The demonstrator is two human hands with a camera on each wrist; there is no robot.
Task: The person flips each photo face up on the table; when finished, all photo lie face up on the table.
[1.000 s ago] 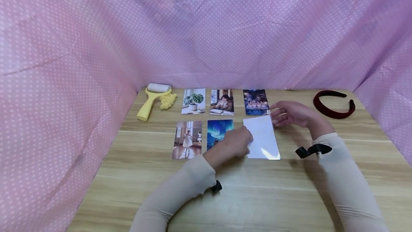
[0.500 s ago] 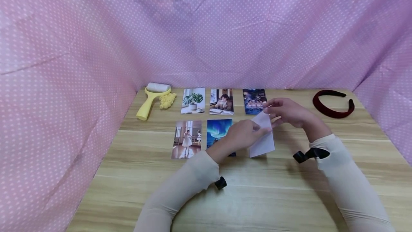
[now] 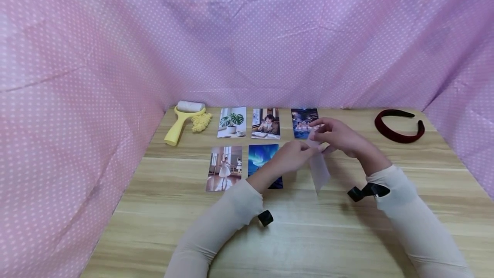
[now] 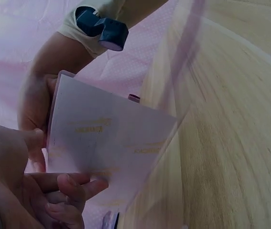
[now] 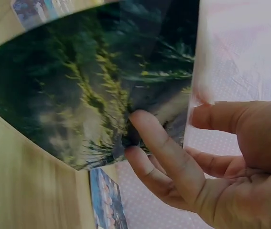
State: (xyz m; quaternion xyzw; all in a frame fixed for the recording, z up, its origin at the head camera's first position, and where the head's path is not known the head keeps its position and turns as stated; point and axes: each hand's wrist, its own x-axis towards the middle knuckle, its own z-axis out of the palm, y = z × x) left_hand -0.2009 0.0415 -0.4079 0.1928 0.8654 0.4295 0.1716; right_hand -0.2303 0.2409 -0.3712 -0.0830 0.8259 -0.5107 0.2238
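Observation:
Between both hands a photo card (image 3: 318, 170) stands on edge above the table, tilted. Its pale back (image 4: 111, 126) with faint yellow lettering faces the left wrist view; its picture side, dark green with yellow plants (image 5: 92, 86), faces the right wrist view. My left hand (image 3: 291, 157) pinches the card near its upper edge, thumb at the edge and fingers against the back. My right hand (image 3: 339, 138) also pinches it by the upper part, fingers lying over the picture side. Just left of the card, my left arm partly covers an aurora photo card (image 3: 263, 155).
A hot-spring photo card (image 3: 305, 119), a reader photo card (image 3: 266, 122) and a plant photo card (image 3: 232, 122) form the back row. A ballerina photo card (image 3: 224, 168) lies front left. A yellow-handled lint roller (image 3: 175, 130), yellow fuzzy item (image 3: 201, 122) and dark red headband (image 3: 393, 134) lie farther out.
The card, flat with its white back up a second ago, has been lifted and turned onto its edge. My right hand has moved left to grip it; my left hand has shifted slightly up.

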